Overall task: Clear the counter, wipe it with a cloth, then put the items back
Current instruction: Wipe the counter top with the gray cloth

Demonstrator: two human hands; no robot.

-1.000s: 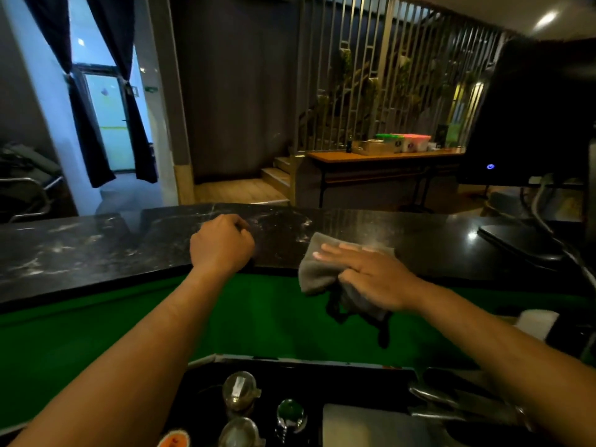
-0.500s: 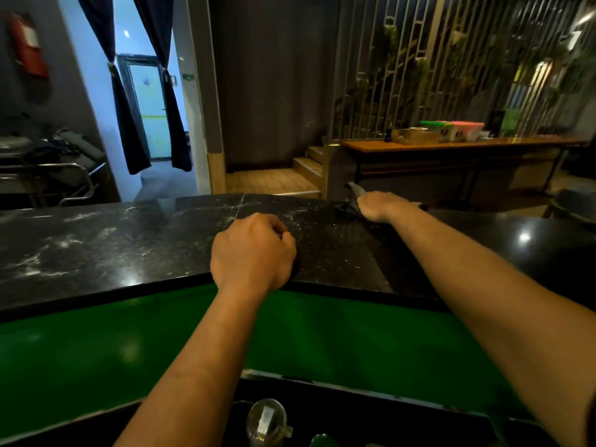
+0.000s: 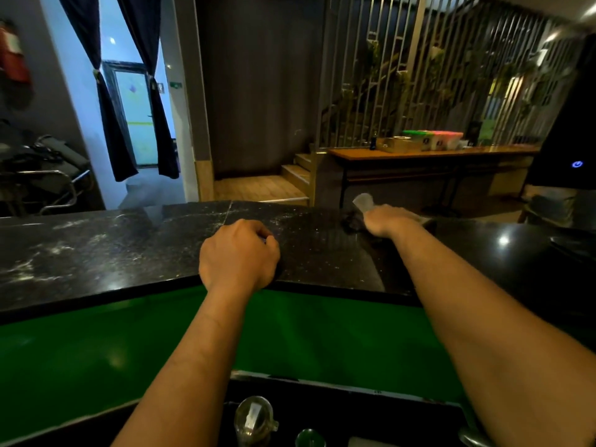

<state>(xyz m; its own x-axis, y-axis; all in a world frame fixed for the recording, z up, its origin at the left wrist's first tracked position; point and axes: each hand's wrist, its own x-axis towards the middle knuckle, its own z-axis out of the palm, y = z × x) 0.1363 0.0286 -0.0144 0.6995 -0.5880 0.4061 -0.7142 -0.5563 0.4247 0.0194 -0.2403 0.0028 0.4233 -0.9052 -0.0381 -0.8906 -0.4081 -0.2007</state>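
- We see a dark stone counter (image 3: 96, 253) with pale marks on it, and it runs right across in front of us
- The left hand (image 3: 238, 256) sits at the near edge of the counter, about in the middle
- Its fingers are curled in like a fist, and we see nothing inside it
- The right hand (image 3: 387, 219) reaches far out, to the back edge of the counter, on the right side
- The right hand lies on top of the cloth (image 3: 362, 201) and presses it down on the counter
- We can only see the back of that hand, so we cannot tell if its fingers are flat or bent round the cloth
- A pale corner of the cloth sticks up past the hand, and a dark bunched bit shows just left of the hand
- The two hands are well apart
- Below the counter there is a shiny green wall (image 3: 96, 356)
- At the very bottom, near us, there is a clear glass bottle top (image 3: 254, 417) and a small green round thing (image 3: 308, 438) beside it
- Far behind the counter stands a long wooden table (image 3: 435, 154) with boxes on it
- On the left there is a bright doorway with dark curtains (image 3: 109, 124) tied back
- A black screen (image 3: 567, 133) with a small blue light stands at the far right
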